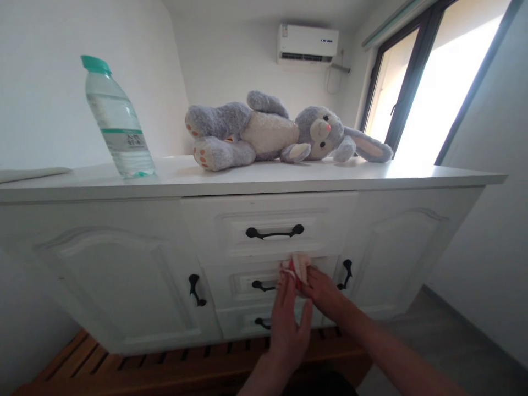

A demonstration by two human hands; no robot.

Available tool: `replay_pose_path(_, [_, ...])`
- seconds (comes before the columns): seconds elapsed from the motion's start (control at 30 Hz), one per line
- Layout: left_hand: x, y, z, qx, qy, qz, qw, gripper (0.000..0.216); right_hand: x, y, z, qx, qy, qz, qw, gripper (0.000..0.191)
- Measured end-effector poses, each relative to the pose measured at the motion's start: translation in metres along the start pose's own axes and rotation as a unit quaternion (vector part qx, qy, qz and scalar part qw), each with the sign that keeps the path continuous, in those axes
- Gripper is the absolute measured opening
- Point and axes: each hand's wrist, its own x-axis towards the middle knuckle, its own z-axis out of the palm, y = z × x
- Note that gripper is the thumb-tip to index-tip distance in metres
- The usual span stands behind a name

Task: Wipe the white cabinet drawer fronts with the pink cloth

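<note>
Head view, left to right: clear plastic water bottle with teal cap (119, 124) upright on white worktop (256, 179); grey plush rabbit (280, 132) lying beside. Below, left hand (286, 324) and right hand (324, 291) together, clamped on crumpled pink-and-red cloth (296, 268) against middle drawer (247, 283), covering its black handle's (264, 285) right end.

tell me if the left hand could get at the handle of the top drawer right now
Probably yes. The left hand is in front of the drawers, just below the top drawer handle, with nothing between them; it would have to let go of the small red and white thing first.
</note>
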Motion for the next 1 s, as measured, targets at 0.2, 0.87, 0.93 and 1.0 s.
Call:
replay_pose_path(0.2, [0.015,0.015,0.07,0.019,-0.182,0.098,0.978,0.079,-0.079,0.051,-0.041,-0.076,-0.007,0.02,0.997,0.038])
replay_pose_path(0.87, [-0.085,-0.176,-0.063,0.139,0.107,-0.162,0.971,0.062,0.009,-0.109,0.169,0.257,-0.139,0.001,0.956,0.049])
replay_pose_path(0.93, [-0.08,-0.171,-0.102,0.15,0.114,-0.192,0.963,0.064,0.042,-0.129,0.187,0.273,-0.115,-0.011,0.955,0.042])
replay_pose_path(1.0, [-0.069,-0.151,-0.131,0.162,0.114,-0.209,0.958,0.069,0.069,-0.138,0.19,0.266,-0.086,-0.021,0.96,0.039])
